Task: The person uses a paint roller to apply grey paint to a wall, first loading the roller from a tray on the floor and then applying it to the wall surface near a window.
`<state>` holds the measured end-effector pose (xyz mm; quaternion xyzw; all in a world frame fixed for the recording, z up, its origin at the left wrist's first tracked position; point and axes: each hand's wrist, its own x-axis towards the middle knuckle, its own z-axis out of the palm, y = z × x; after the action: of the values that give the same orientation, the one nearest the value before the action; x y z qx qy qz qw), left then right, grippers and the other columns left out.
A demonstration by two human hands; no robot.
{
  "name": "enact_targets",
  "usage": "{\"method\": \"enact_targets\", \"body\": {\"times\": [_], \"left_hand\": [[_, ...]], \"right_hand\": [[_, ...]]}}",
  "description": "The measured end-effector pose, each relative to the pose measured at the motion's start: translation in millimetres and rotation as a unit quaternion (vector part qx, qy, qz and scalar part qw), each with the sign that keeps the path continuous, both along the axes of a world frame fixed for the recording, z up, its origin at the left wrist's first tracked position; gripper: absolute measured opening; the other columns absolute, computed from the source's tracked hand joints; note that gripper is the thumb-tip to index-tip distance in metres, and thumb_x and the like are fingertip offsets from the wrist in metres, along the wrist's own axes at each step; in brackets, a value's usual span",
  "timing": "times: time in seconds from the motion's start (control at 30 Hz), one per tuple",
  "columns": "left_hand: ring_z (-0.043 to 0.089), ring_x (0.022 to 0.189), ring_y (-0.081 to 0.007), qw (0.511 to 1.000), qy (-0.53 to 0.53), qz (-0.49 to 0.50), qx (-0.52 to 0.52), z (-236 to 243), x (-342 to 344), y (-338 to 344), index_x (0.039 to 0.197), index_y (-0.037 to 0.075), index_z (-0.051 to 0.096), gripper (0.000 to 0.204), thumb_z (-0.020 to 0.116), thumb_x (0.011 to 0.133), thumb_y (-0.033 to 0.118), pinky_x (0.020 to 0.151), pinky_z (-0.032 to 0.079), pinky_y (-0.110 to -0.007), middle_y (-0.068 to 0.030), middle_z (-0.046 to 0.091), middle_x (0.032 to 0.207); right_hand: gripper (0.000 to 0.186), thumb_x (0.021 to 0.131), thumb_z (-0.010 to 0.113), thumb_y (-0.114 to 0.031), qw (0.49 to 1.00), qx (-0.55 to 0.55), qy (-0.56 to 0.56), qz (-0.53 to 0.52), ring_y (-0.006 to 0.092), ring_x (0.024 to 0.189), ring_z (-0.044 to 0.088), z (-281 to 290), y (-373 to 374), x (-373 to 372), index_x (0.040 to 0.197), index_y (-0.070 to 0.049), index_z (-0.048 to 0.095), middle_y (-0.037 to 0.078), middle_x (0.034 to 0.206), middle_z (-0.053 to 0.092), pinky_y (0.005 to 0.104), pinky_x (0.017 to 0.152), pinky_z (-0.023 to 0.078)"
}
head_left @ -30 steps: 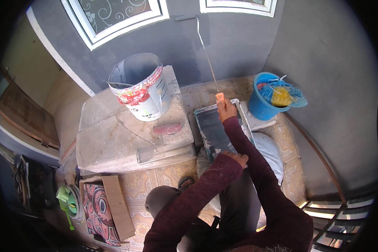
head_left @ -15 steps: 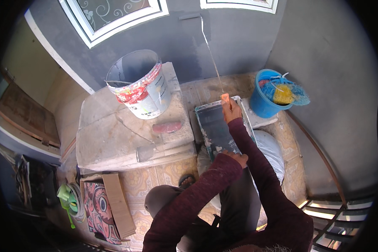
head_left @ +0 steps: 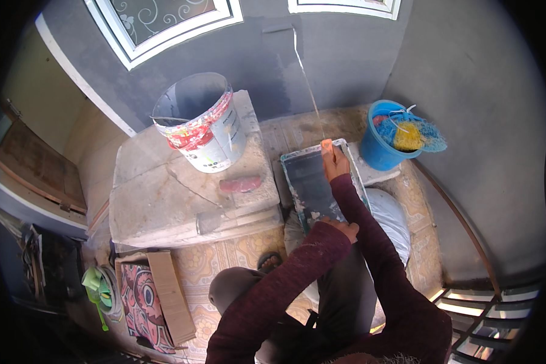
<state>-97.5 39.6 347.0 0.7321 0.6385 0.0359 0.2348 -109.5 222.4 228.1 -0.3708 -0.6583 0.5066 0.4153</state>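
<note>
A long-handled paint roller (head_left: 303,70) reaches out from my right hand (head_left: 336,162), which is closed round its orange grip. The roller's head (head_left: 278,28) lies against the grey wall, between the two windows. Below that hand is a paint tray (head_left: 305,176) with a whitish, paint-smeared rim and dark grey paint inside. My left hand (head_left: 344,229) is closed on the tray's near edge; some of its fingers are hidden by the sleeve and wrist.
A paint-stained bucket (head_left: 215,142) and a reddish flat piece (head_left: 241,184) sit on the stone block (head_left: 139,206) at left. Far right stands a blue bucket (head_left: 379,148) holding netting. A cardboard box (head_left: 170,297) is at lower left. Two white-framed windows (head_left: 170,37) edge the wall.
My right hand has come slightly toward me. The roller's head has slid a little down and right on the wall. My left hand stays on the tray.
</note>
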Motion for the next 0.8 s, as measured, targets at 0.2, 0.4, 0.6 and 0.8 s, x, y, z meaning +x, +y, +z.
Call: {"method": "enact_targets", "body": {"times": [0.2,0.4,0.6,0.8], "left_hand": [[0.057,0.094,-0.0272,1.000,0.007,0.008,-0.021,-5.0,-0.4,2.6,0.098,0.008,0.053,0.022,0.049,0.084,0.025,0.084,0.040,-0.041,-0.0106,0.061,0.096],[0.058,0.092,-0.0275,1.000,0.005,0.016,-0.003,-4.1,3.0,3.6,0.092,0.008,0.053,0.019,0.050,0.083,0.025,0.083,0.041,-0.040,-0.0105,0.062,0.092],[0.061,0.078,-0.0263,0.994,0.000,0.018,0.107,-19.1,4.8,-0.5,0.085,0.010,0.055,0.014,0.053,0.080,0.023,0.071,0.042,-0.041,-0.0082,0.062,0.080],[0.059,0.086,-0.0288,0.999,-0.003,0.006,0.040,-6.8,3.0,-1.1,0.087,0.008,0.052,0.016,0.052,0.082,0.023,0.078,0.043,-0.042,-0.0105,0.062,0.087]], "right_hand": [[0.031,0.081,0.055,-0.032,0.998,0.039,-0.036,-0.025,0.0190,0.048,0.051,-15.5,18.5,-5.0,0.086,-0.001,0.057,0.008,0.057,0.052,0.0322,0.048,0.040],[0.035,0.080,0.055,-0.034,0.992,0.087,-0.082,-0.046,0.0265,0.059,0.054,-68.6,19.8,11.4,0.091,-0.001,0.057,0.013,0.065,0.056,0.0351,0.054,0.042],[0.040,0.080,0.055,-0.036,0.986,0.114,-0.111,-0.050,0.0344,0.069,0.059,-84.3,10.6,20.3,0.096,0.000,0.057,0.020,0.071,0.058,0.0385,0.063,0.045],[0.026,0.083,0.053,-0.027,0.998,-0.043,-0.051,0.005,0.0115,0.044,0.046,-56.0,-12.6,28.3,0.089,-0.002,0.056,0.004,0.056,0.048,0.0265,0.041,0.036]]}}
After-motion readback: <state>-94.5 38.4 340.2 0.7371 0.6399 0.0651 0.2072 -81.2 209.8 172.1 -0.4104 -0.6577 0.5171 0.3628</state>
